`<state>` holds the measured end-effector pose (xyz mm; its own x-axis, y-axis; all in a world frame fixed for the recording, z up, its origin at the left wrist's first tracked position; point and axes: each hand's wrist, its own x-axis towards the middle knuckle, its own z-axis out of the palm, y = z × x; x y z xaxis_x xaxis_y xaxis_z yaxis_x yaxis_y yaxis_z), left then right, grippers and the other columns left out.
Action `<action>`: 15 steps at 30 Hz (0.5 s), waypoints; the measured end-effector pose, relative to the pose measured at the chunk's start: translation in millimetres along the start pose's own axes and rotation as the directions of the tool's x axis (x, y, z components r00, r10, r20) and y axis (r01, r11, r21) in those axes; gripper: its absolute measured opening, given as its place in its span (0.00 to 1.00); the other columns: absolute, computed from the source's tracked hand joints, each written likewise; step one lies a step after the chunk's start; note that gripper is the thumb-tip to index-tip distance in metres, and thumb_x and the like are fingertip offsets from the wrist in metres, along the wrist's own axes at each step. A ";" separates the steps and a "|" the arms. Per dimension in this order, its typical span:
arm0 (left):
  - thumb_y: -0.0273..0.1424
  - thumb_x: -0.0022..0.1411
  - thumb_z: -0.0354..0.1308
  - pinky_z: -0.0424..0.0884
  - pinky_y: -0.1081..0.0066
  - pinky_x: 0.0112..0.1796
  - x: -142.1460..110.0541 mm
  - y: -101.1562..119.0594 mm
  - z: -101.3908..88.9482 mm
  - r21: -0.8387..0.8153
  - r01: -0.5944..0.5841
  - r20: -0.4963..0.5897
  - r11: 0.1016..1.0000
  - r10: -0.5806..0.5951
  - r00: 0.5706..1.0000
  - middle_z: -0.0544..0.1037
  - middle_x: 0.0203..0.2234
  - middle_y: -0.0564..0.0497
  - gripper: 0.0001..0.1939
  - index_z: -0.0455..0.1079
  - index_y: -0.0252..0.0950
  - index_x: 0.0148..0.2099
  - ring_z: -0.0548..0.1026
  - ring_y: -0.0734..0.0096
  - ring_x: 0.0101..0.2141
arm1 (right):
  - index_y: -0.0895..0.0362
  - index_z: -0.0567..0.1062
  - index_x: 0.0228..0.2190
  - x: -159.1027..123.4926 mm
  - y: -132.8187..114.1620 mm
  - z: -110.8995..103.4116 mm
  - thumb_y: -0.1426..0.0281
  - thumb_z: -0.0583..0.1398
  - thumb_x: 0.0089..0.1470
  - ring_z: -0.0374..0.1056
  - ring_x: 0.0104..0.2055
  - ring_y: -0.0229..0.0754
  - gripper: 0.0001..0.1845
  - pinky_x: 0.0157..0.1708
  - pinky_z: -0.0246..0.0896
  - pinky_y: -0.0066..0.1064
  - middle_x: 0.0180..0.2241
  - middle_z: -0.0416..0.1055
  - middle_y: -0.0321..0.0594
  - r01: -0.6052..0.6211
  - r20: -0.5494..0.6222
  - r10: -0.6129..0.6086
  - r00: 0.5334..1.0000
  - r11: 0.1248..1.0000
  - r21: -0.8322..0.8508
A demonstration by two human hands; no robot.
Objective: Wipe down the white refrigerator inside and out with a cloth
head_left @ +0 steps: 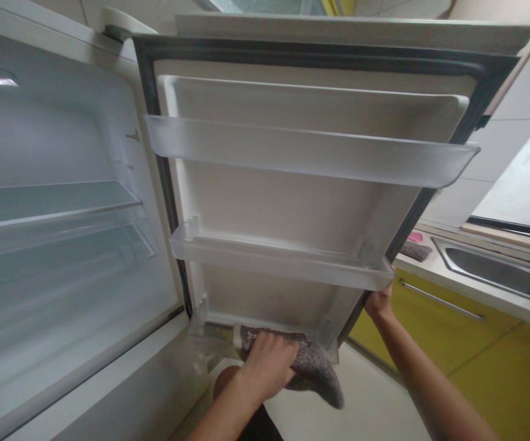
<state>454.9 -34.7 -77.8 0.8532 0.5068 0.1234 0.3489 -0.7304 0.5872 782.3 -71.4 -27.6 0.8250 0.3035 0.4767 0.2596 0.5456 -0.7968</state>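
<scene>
The refrigerator door (287, 205) stands open across the middle, its inner side facing me. My left hand (270, 362) is closed on a grey-brown cloth (316, 366) at the lowest door shelf (219, 346); the cloth's loose end hangs over the shelf's front. With my right hand (379, 301) I grip the free edge of the door, beside the middle door shelf (283, 260); the fingertips are hidden behind the door. A clear upper door shelf (310, 150) spans the door above.
Glass shelves (53, 205) sit inside the refrigerator compartment on the left. To the right, a counter with a steel sink (503, 272) tops yellow cabinets (430, 324). A dark cloth (415, 250) and something pink lie near the sink. My knee shows below the door.
</scene>
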 end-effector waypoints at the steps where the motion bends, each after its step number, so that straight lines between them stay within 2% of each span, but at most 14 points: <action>1: 0.27 0.55 0.61 0.72 0.42 0.50 -8.4 -13.6 -9.6 -0.001 0.021 -0.011 1.000 -0.021 1.000 0.85 0.37 0.37 0.09 0.79 0.41 0.39 0.81 0.34 0.43 | 0.53 0.80 0.30 -0.6 0.0 0.0 0.37 0.66 0.50 0.76 0.43 0.50 0.30 0.44 0.74 0.37 0.29 0.77 0.38 0.017 -0.027 -0.017 1.000 1.000 0.002; 4: 0.30 0.55 0.62 0.70 0.44 0.52 -34.3 -56.8 -40.0 -0.039 0.110 -0.081 0.993 -0.113 0.990 0.84 0.35 0.43 0.07 0.79 0.44 0.36 0.81 0.39 0.42 | 0.53 0.80 0.30 -2.1 0.8 0.4 0.43 0.67 0.52 0.76 0.47 0.51 0.26 0.47 0.74 0.37 0.30 0.77 0.39 0.072 -0.071 -0.072 0.995 0.997 -0.004; 6: 0.32 0.52 0.64 0.69 0.45 0.54 -49.1 -81.6 -58.1 -0.043 0.188 -0.130 0.981 -0.193 0.973 0.83 0.33 0.46 0.05 0.78 0.44 0.34 0.80 0.42 0.42 | 0.53 0.81 0.32 -2.5 2.1 0.5 0.41 0.66 0.53 0.75 0.48 0.52 0.27 0.48 0.73 0.38 0.30 0.77 0.40 0.070 -0.050 -0.070 0.996 0.998 0.002; 8: 0.33 0.52 0.65 0.68 0.44 0.55 -58.7 -97.0 -69.6 -0.004 0.253 -0.143 0.967 -0.251 0.957 0.81 0.31 0.46 0.04 0.77 0.41 0.33 0.80 0.42 0.42 | 0.53 0.81 0.33 -2.5 3.5 0.4 0.38 0.64 0.53 0.75 0.50 0.52 0.31 0.49 0.73 0.38 0.31 0.78 0.40 0.058 -0.039 -0.058 0.998 0.998 0.003; 11: 0.30 0.53 0.62 0.68 0.41 0.54 -59.5 -97.3 -68.9 0.093 0.240 -0.125 0.966 -0.228 0.966 0.81 0.33 0.43 0.08 0.78 0.36 0.37 0.79 0.38 0.44 | 0.52 0.82 0.34 -3.3 4.1 0.9 0.35 0.62 0.53 0.74 0.55 0.53 0.33 0.53 0.73 0.38 0.34 0.80 0.40 0.052 -0.045 -0.053 0.998 0.999 -0.006; 15: 0.21 0.54 0.55 0.72 0.41 0.50 -38.3 -67.9 -42.1 0.138 0.126 -0.057 0.982 -0.119 0.991 0.82 0.34 0.40 0.18 0.78 0.35 0.46 0.81 0.38 0.42 | 0.52 0.81 0.33 -7.5 0.2 3.5 0.37 0.64 0.54 0.71 0.60 0.55 0.30 0.57 0.72 0.41 0.37 0.80 0.42 0.067 -0.055 -0.069 0.996 0.997 -0.028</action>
<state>382.3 14.7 -88.8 0.7820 0.6156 0.0982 0.5038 -0.7169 0.4819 774.4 -70.8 -30.1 0.8318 0.2215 0.5089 0.3286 0.5424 -0.7732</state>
